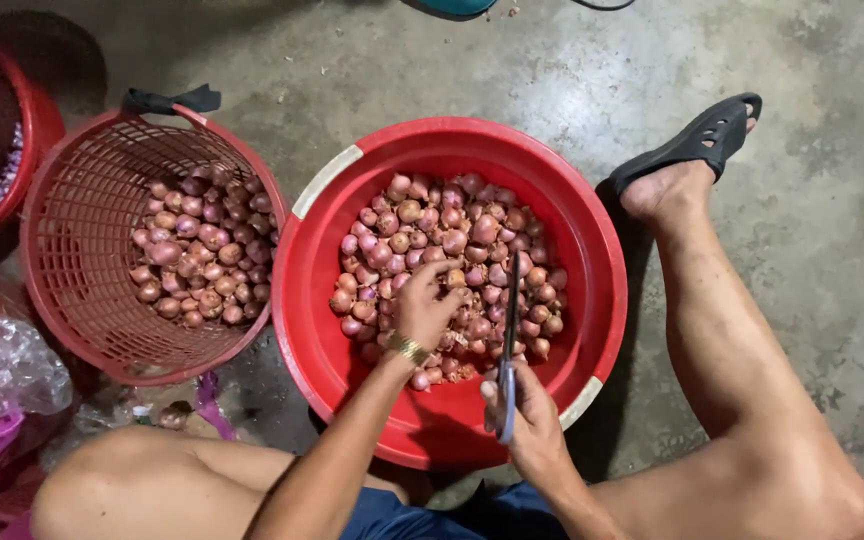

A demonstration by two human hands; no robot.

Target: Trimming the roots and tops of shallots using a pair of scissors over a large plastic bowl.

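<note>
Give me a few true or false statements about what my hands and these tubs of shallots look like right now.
1. The left hand reaches into the shallots in the red basin. True.
2. The right hand holds a kitchen knife. False: it holds scissors with a blue handle.
3. The mesh basket beside the basin is empty. False: it holds shallots too.
4. A gold bracelet sits on the left wrist. True.
5. The foot wears a black sandal. True.

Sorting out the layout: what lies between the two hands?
Head view: shallots in the red basin separate left hand from right hand holding scissors.
</note>
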